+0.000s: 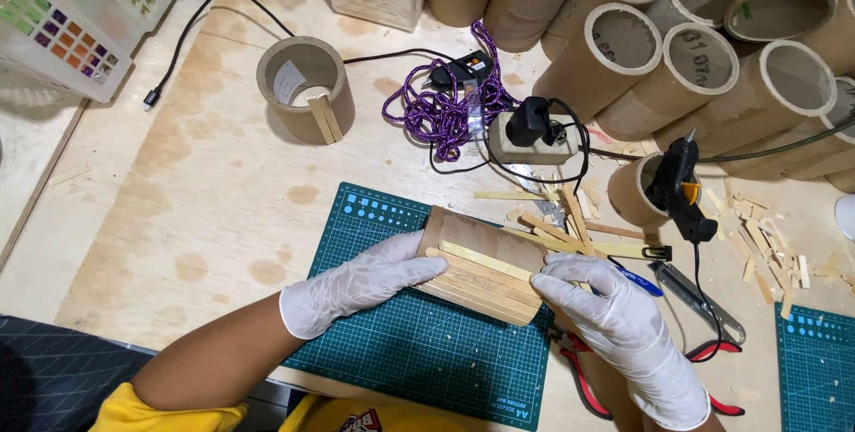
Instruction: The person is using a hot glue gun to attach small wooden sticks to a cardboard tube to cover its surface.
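Head view: both gloved hands, left hand (356, 285) and right hand (614, 316), grip a cardboard tube (481, 249) clad with wooden sticks (476, 276) over the green cutting mat (401, 343). On the counter (205, 209), an upright tube (303, 85) holds two sticks; another (634, 190) cradles a black glue gun (679, 183).

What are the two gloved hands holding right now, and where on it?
Both hold a cardboard tube clad in wooden sticks: left hand at its left end, right hand at its right end.

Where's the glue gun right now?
In the head view, the black glue gun sits to the right, propped on a short cardboard tube, above the right hand and just beyond the loose wooden sticks.
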